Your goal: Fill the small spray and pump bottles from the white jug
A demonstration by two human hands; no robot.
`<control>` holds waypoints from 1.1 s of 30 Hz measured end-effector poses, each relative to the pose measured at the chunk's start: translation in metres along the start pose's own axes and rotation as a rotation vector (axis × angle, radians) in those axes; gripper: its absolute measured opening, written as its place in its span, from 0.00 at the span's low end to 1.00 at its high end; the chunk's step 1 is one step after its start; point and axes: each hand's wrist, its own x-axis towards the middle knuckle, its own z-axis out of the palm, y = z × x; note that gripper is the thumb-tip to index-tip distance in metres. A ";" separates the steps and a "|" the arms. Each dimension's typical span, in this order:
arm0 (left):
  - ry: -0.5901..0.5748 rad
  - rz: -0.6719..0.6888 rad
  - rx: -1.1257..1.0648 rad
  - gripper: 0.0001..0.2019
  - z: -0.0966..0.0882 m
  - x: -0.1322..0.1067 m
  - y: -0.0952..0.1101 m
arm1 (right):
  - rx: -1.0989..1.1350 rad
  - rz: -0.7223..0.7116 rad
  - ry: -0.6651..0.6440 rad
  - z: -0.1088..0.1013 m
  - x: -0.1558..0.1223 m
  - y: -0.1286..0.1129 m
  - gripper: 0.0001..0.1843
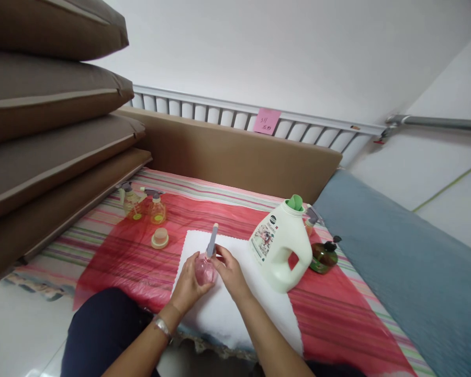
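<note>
Pink bottle (205, 272): over the white cloth (215, 314), between both hands.
Jug (278, 246): upright, right of the bottle.
Left hand (190, 277): clamped around the bottle's body.
Right hand (228, 268): closed on the base of the spray top (212, 243).
Spray top: gray, pale-tipped.

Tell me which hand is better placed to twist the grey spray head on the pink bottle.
Probably the right hand: it is at the base of the grey spray head, while the left hand cups the side of the pink bottle and seems better suited to steadying it.
</note>
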 end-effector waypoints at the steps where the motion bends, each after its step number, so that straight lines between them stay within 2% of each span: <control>1: 0.002 -0.002 0.007 0.41 0.000 0.000 0.000 | 0.013 0.002 -0.009 -0.001 0.000 -0.001 0.17; 7: 0.004 -0.011 0.002 0.40 -0.002 0.000 0.004 | 0.027 -0.009 0.013 0.001 0.003 0.000 0.11; 11: 0.000 -0.028 -0.018 0.40 -0.002 0.000 0.005 | 0.004 -0.029 0.018 0.001 0.002 0.001 0.13; 15: -0.006 -0.027 -0.030 0.40 -0.002 0.001 0.005 | -0.047 -0.042 0.015 -0.001 0.002 0.003 0.10; 22: -0.041 -0.041 -0.061 0.41 -0.006 0.001 0.003 | -0.069 -0.085 0.088 0.004 0.002 0.008 0.11; 26: -0.051 -0.035 -0.099 0.38 -0.019 0.006 0.022 | -0.041 -0.069 0.142 0.009 0.000 0.010 0.10; 30: -0.018 -0.018 -0.227 0.24 -0.029 0.022 0.052 | 0.011 -0.008 0.197 0.014 0.000 0.012 0.12; 33: 0.006 -0.064 -0.310 0.18 -0.029 0.029 0.060 | 0.053 0.051 0.240 0.018 0.000 0.012 0.12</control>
